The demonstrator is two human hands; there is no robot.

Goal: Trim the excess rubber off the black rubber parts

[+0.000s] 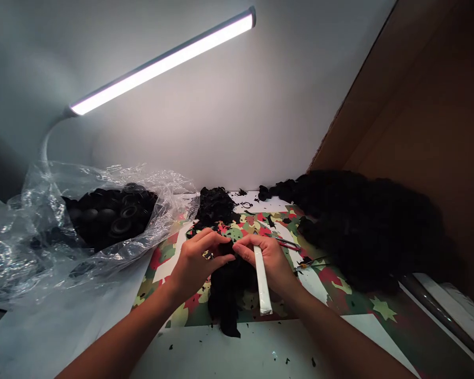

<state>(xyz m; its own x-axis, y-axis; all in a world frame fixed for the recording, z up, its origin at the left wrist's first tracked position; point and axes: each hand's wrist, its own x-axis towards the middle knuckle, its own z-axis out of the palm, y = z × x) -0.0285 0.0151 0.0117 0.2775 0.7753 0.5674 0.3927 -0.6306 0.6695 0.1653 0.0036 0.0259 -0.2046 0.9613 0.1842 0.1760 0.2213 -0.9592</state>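
Observation:
My left hand [199,258] pinches a small black piece [226,247], rubbery in look, between thumb and fingers. Touching the same piece from the other side, my right hand [266,258] is closed round a slim tool with a white-wrapped handle [263,284]. The handle points down toward me, and the tool's working end is hidden by the fingers. Beneath both hands lies a dark heap of black scraps [225,305] on the camouflage-patterned sheet [193,302].
A clear plastic bag [174,184] with round black parts [122,221] stands at the left. A large black pile [363,226] fills the right side by a cardboard panel [426,105]. Red-handled tool [288,243] and scraps [215,205] lie behind my hands. A lamp [161,63] shines above.

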